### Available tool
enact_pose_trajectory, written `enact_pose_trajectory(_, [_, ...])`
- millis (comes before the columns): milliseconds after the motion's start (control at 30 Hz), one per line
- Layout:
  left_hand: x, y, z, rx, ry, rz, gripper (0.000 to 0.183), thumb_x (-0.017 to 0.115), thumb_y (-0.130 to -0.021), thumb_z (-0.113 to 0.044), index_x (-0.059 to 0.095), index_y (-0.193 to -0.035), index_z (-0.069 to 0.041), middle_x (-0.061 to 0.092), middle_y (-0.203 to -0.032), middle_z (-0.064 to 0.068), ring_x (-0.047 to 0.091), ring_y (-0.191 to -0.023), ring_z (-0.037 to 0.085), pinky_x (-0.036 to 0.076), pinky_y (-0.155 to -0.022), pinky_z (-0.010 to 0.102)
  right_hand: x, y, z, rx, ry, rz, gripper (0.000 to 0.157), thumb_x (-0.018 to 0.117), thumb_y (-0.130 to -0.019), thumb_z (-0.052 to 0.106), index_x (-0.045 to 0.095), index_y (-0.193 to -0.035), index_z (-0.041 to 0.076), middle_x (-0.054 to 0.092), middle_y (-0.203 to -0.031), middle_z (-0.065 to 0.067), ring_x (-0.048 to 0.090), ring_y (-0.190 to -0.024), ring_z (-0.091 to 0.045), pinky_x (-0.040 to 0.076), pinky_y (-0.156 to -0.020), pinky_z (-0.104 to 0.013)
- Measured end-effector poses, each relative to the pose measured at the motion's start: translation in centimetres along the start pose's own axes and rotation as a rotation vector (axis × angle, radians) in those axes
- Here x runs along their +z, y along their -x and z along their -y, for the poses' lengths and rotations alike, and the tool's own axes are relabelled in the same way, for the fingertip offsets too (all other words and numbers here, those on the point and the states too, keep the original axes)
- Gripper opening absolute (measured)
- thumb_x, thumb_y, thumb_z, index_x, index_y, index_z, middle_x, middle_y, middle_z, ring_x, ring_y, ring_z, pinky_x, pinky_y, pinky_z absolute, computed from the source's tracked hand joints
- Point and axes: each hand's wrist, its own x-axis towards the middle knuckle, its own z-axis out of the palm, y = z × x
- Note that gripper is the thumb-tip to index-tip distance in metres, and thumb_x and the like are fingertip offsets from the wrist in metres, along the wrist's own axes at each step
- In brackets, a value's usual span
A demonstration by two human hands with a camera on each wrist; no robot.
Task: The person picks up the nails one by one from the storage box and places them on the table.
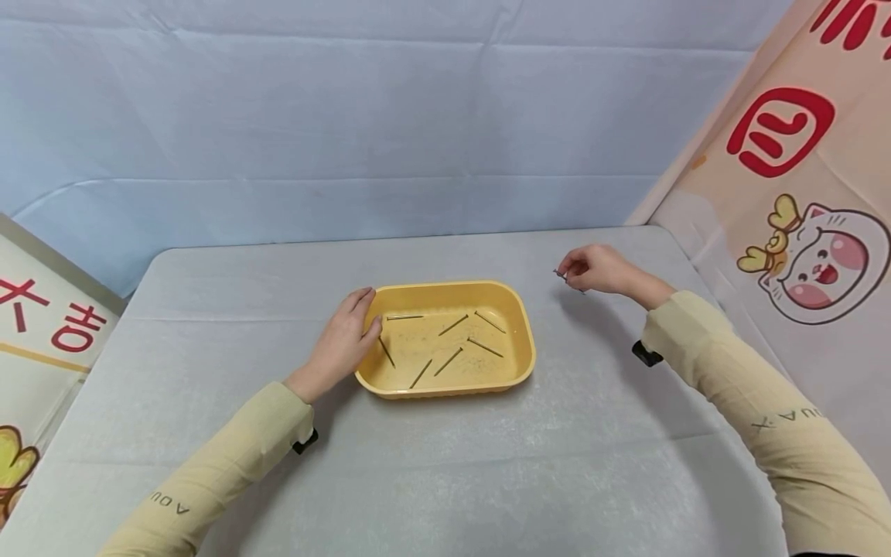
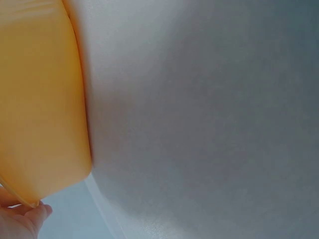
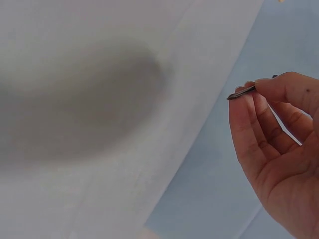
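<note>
One yellow tray (image 1: 518, 325) sits at the middle of the desk (image 1: 431, 464), and seven nails (image 1: 448, 361) lie loose on its floor: one along the far-left wall, two crossing toward 1 o'clock, one at the centre right, two slanted near the front wall, and one by the left wall under the fingertips. An eighth nail (image 3: 241, 93) is outside the tray, in the right hand.

The left hand (image 1: 343, 342) rests on the tray's 9 o'clock rim, fingers nearly straight and slightly spread, their tips reaching over the edge into the tray; the left wrist view shows the tray's outer wall with the thumb tucked just below the rim. The fingers are not curled round anything.

The right hand (image 1: 597, 270) hovers above the desk at 2 o'clock from the tray, well apart from it. Thumb and forefinger pinch the eighth nail together, its point jutting out toward 9 o'clock, while the other fingers (image 3: 271, 124) curl loosely behind.

The tray stands well in from every desk edge. Bare grey cover runs wide at 6 o'clock toward the person, at 9 o'clock beyond the left hand, and between the tray's right wall and the right hand. The desk's far edge meets a blue backdrop (image 1: 348, 116) at 12 o'clock; printed panels (image 1: 800, 193) close in at 3 and 9 o'clock.
</note>
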Motion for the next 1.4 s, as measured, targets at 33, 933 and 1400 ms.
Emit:
enact_pose_trajectory(33, [0.0, 0.0, 0.0, 0.0, 0.0, 0.001, 0.049, 0.044, -0.094, -0.02, 0.037, -0.133, 0.01, 0.038, -0.136, 0.022, 0.035, -0.126, 0.033, 0.032, -0.103, 0.044, 0.0, 0.0, -0.2, 0.005, 0.002, 0.002, 0.022, 0.055, -0.083, 0.002, 0.06, -0.102, -0.007, 0.062, -0.082, -0.014, 0.053, -0.063, -0.017, 0.044, -0.057, -0.028])
enact_pose_trajectory(933, [-0.1, 0.1, -0.2, -0.012, 0.006, -0.002, 0.049, 0.045, -0.094, -0.019, 0.037, -0.133, 0.009, 0.038, -0.136, 0.022, 0.036, -0.126, 0.033, 0.033, -0.103, 0.044, 0.9, 0.1, -3.8, 0.119, -0.183, 0.016, 0.028, 0.053, -0.088, 0.005, 0.056, -0.111, -0.012, 0.062, -0.087, -0.018, 0.061, -0.072, -0.018, 0.054, -0.07, -0.039])
enact_pose_trajectory(1400, [0.1, 0.1, -0.1, -0.016, 0.01, -0.005, 0.048, 0.047, -0.094, -0.017, 0.038, -0.133, 0.009, 0.038, -0.136, 0.022, 0.036, -0.126, 0.033, 0.033, -0.102, 0.045, 2.0, -0.3, -5.1, 0.186, -0.231, 0.042, 0.031, 0.054, -0.088, 0.007, 0.055, -0.113, -0.011, 0.062, -0.096, -0.019, 0.061, -0.074, -0.015, 0.053, -0.068, -0.033])
